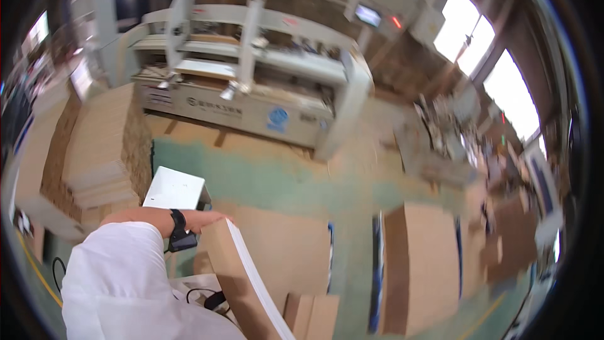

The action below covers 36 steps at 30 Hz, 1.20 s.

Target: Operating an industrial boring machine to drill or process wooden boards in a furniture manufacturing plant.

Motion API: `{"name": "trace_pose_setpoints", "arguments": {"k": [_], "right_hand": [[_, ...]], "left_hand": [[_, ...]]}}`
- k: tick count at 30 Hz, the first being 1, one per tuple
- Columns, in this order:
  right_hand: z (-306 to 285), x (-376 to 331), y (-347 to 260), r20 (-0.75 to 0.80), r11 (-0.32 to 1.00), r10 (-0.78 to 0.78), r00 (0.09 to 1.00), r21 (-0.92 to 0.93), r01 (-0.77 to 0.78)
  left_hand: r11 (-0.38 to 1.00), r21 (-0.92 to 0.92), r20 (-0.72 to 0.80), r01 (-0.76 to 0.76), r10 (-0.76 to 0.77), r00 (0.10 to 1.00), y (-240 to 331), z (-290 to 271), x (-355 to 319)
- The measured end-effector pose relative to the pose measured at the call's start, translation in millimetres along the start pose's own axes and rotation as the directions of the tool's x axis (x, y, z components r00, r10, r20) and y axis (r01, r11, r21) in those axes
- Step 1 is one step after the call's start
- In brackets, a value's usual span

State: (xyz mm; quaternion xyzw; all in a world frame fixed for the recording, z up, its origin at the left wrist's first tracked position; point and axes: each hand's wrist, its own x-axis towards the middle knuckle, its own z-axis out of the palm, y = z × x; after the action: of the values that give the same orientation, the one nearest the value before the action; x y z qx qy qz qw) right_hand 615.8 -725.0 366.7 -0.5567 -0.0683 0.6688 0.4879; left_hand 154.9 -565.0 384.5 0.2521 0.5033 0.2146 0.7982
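My left hand (pixel 204 219) reaches forward from a white sleeve, with a black watch on the wrist. It rests on the top edge of a tilted bundle of flat cardboard sheets (pixel 242 283), brown on the face and white along the edge. My right hand is out of view.
A large grey and white machine (pixel 251 82) stands across the green floor ahead. Tall stacks of cardboard sheets (pixel 104 145) rise on the left. More flat stacks (pixel 425 264) lie at lower right. A white box (pixel 175 189) sits just beyond my hand. Black cables (pixel 204 296) lie near my sleeve.
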Motion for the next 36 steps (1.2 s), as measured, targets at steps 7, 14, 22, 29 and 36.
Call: {"name": "trace_pose_setpoints", "arguments": {"k": [7, 14, 22, 29, 36], "right_hand": [[214.6, 92.9, -70.5, 0.288, 0.945, 0.101, 0.952, -0.327, -0.001], [371.5, 150.3, -95.3, 0.391, 0.872, 0.204, 0.897, -0.490, 0.015], [503.3, 217.3, -103.7, 0.440, 0.802, 0.301, 0.846, -0.597, 0.025], [602.2, 290.4, -101.5, 0.471, 0.748, 0.401, 0.786, -0.664, 0.016], [708.4, 354.9, -81.4, 0.487, 0.687, 0.492, 0.722, -0.726, 0.022]], "left_hand": [[0.955, -0.259, -0.157, -0.145, 0.107, 0.982, 33.8, -82.2, -27.7], [0.864, -0.427, -0.274, -0.267, 0.158, 0.949, 84.0, -171.3, -46.1], [0.774, -0.488, -0.425, -0.404, 0.194, 0.884, 109.0, -255.9, -53.1], [0.642, -0.562, -0.528, -0.522, 0.207, 0.824, 140.9, -315.2, -48.8], [0.554, -0.594, -0.652, -0.583, 0.092, 0.752, 161.8, -373.9, -72.4]]}}
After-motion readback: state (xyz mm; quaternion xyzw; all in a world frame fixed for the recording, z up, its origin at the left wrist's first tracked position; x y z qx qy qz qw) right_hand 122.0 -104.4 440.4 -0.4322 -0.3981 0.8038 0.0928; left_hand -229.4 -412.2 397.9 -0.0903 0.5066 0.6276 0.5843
